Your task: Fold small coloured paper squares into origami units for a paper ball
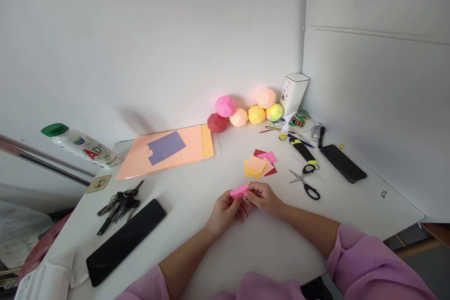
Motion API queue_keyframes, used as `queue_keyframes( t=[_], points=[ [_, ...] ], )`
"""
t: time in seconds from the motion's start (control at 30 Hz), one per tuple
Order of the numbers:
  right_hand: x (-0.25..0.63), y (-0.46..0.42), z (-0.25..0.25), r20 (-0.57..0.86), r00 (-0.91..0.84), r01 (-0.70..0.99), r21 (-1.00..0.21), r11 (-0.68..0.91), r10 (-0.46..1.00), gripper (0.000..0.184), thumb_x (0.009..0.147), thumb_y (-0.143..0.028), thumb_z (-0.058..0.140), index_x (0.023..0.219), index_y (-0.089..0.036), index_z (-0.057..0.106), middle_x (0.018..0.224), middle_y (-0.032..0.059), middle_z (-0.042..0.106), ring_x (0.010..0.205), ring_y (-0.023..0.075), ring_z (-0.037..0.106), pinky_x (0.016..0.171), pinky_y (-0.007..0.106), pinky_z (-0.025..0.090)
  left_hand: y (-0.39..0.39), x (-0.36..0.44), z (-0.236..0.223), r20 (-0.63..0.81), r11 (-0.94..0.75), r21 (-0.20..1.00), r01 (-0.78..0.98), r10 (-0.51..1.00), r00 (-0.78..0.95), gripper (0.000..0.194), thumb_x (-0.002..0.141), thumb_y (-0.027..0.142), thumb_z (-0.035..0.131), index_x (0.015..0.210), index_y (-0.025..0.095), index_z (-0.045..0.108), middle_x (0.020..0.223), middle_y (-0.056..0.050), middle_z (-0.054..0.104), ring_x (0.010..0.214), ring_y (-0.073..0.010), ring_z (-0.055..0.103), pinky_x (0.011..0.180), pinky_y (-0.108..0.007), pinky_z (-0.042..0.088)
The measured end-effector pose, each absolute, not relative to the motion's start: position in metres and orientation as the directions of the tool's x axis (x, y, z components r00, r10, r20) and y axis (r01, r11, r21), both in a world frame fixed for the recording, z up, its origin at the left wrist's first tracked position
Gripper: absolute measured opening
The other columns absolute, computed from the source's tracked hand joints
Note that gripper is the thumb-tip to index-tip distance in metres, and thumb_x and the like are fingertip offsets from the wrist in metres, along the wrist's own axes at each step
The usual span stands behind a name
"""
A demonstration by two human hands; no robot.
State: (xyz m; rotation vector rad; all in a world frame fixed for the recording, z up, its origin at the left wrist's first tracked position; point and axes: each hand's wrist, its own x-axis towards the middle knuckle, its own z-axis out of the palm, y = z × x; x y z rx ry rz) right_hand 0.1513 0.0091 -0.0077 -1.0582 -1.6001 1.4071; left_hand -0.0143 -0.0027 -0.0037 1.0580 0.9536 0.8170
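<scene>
A small piece of bright pink paper [239, 191], which looks folded into a strip, is held between both hands above the white table. My left hand [225, 208] pinches its left end between thumb and fingers. At the right end, my right hand [263, 196] closes its thumb and fingertips on the same paper. Just beyond the hands lies a loose pile of coloured paper squares [256, 163] in peach, yellow, pink and dark red. Scissors [304, 179] with black handles rest spread to the right of my right hand.
Faceted paper balls [225, 106] stand along the wall. On the right are a glue bottle [284, 129], a box cutter [303, 151] and a black case [343, 163]. Leftward lie peach sheets [168, 154], keys [121, 202], a phone [125, 242] and a white bottle [82, 146].
</scene>
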Motion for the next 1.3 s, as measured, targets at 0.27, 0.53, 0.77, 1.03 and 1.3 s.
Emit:
queue_keyframes(
  t=[0.27, 0.53, 0.77, 1.03, 1.3],
  points=[
    [0.149, 0.009, -0.009, 0.005, -0.383, 0.165, -0.983, 0.074, 0.924, 0.004, 0.071, -0.017, 0.057, 0.07, -0.016, 0.053, 0.063, -0.0018, 0.052, 0.055, 0.0099, 0.045, 0.051, 0.022, 0.036, -0.012, -0.014, -0.013, -0.133, 0.14, 0.99, 0.001, 0.933, 0.333, 0.032, 0.083, 0.05, 0.051, 0.086, 0.018, 0.053, 0.059, 0.0, 0.06, 0.049, -0.0132, 0.058, 0.046, -0.025, 0.048],
    [0.151, 0.009, -0.009, 0.019, -0.373, 0.107, -0.992, 0.063, 0.928, 0.007, 0.067, -0.013, 0.053, 0.064, -0.017, 0.048, 0.058, -0.004, 0.045, 0.051, 0.0083, 0.04, 0.048, 0.022, 0.032, -0.009, -0.015, -0.009, -0.177, 0.21, 0.977, -0.046, 0.907, 0.382, 0.033, 0.08, 0.051, 0.054, 0.08, 0.018, 0.049, 0.062, 0.002, 0.059, 0.044, -0.0123, 0.058, 0.043, -0.026, 0.048],
    [0.152, 0.011, -0.005, -0.028, -0.29, -0.082, -0.995, -0.054, 0.957, 0.008, 0.075, -0.021, 0.048, 0.071, -0.019, 0.042, 0.064, -0.0028, 0.049, 0.048, 0.0094, 0.046, 0.045, 0.022, 0.037, -0.004, -0.015, -0.005, -0.225, 0.275, 0.951, -0.144, 0.929, 0.295, 0.038, 0.076, 0.054, 0.058, 0.077, 0.018, 0.045, 0.062, 0.001, 0.06, 0.043, -0.0123, 0.058, 0.04, -0.024, 0.046],
    [0.15, 0.01, -0.008, 0.046, -0.427, 0.169, -0.977, 0.13, 0.903, 0.014, 0.081, -0.024, 0.054, 0.07, -0.016, 0.05, 0.065, -0.0025, 0.048, 0.057, 0.0098, 0.041, 0.053, 0.023, 0.034, -0.005, -0.015, -0.008, -0.206, 0.249, 0.965, -0.085, 0.916, 0.345, 0.034, 0.077, 0.05, 0.058, 0.079, 0.017, 0.048, 0.059, 0.003, 0.059, 0.044, -0.0123, 0.058, 0.043, -0.026, 0.047],
    [0.152, 0.01, -0.006, 0.034, -0.426, 0.1, -0.991, 0.084, 0.904, 0.013, 0.081, -0.024, 0.054, 0.071, -0.016, 0.052, 0.063, -0.0026, 0.048, 0.058, 0.0102, 0.042, 0.053, 0.023, 0.034, -0.005, -0.015, -0.004, -0.217, 0.259, 0.963, -0.08, 0.914, 0.341, 0.028, 0.076, 0.042, 0.06, 0.078, 0.017, 0.049, 0.063, 0.001, 0.061, 0.045, -0.0125, 0.058, 0.044, -0.026, 0.047]
  ],
)
